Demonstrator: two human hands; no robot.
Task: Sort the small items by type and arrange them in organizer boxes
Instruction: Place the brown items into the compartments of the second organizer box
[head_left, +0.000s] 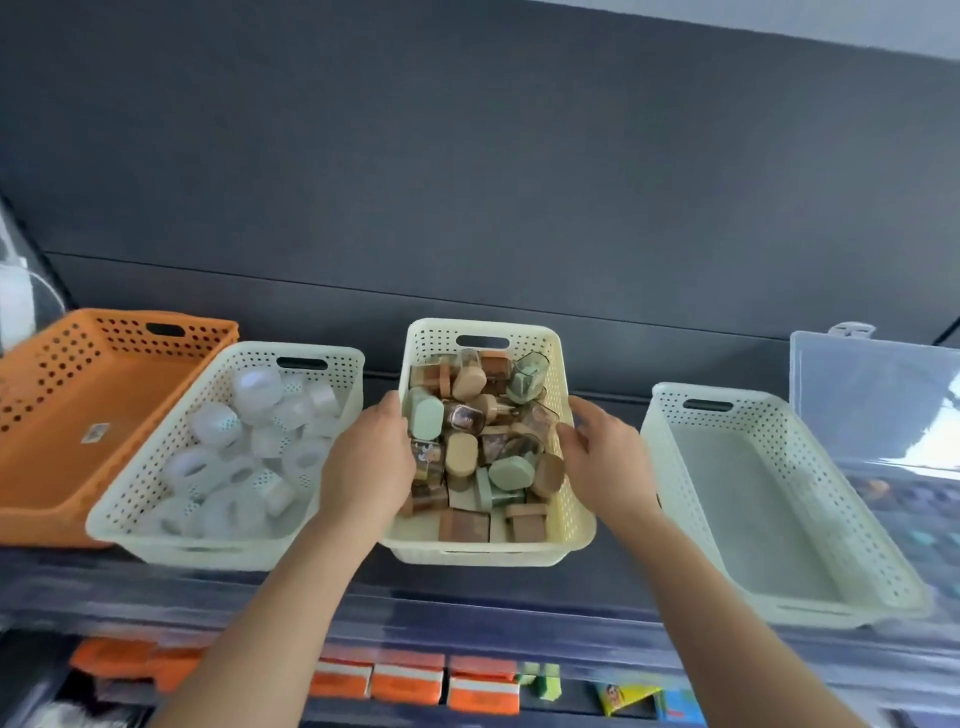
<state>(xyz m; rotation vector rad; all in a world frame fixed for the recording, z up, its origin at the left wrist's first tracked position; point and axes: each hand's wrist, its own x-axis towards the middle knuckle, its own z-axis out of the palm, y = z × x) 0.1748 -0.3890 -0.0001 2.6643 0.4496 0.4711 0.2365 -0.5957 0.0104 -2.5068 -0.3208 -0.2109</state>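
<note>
Left hand (369, 462) and right hand (608, 457) grip long sides of the cream basket (488, 557), set lengthwise away.

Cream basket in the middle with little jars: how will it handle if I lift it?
Likely heavy: the cream basket is heaped with small jars. Its perforated walls may flex. Loose jars would probably shift if tilted.

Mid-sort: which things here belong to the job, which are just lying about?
Job: middle basket of small jars, gripped by left hand and right hand; white-tub basket; empty white basket; orange basket; clear organizer box.
Probably lying about: orange packs; white object, far left.
</note>
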